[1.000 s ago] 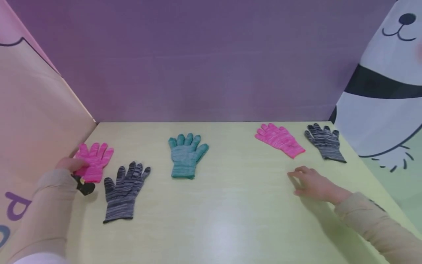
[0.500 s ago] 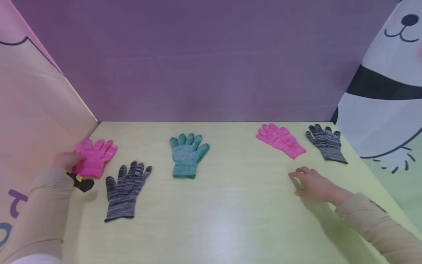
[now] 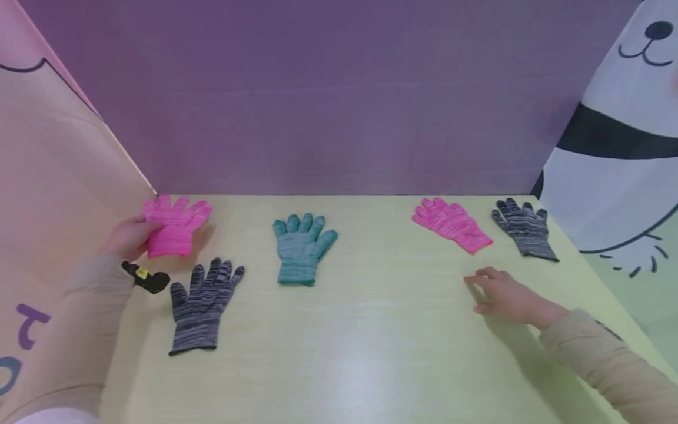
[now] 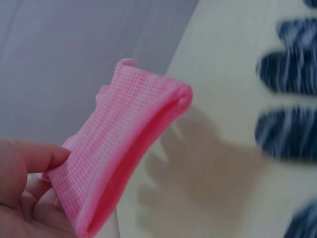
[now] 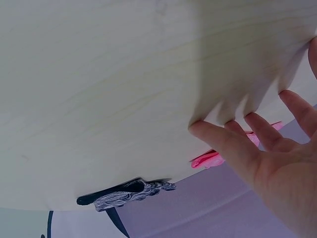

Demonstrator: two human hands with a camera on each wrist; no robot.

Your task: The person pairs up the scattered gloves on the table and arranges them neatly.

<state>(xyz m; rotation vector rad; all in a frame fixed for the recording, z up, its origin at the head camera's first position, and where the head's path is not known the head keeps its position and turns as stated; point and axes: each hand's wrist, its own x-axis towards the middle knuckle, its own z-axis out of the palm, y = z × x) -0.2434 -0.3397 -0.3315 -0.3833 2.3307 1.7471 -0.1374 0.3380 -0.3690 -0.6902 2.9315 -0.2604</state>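
My left hand (image 3: 129,237) pinches a pink knit glove (image 3: 175,227) by its side, lifted above the table at the far left. In the left wrist view the thumb presses the pink glove (image 4: 119,129) near its cuff, whose opening faces the camera, and its shadow falls on the tabletop. A black-and-grey striped glove (image 3: 201,312) lies just nearer than that hand. My right hand (image 3: 511,299) rests with fingertips on the table, fingers relaxed and holding nothing. Beyond it lie a second pink glove (image 3: 452,225) and another striped glove (image 3: 526,231).
A teal glove (image 3: 299,253) lies left of centre on the pale table (image 3: 360,335). A purple wall (image 3: 339,100) stands along the far edge. Printed panels flank both sides, the left panel (image 3: 58,176) close beside my left arm.
My left hand has raised the left pink glove off the table and carried it away from me, slightly rightward. The right hand and the other gloves stay put.
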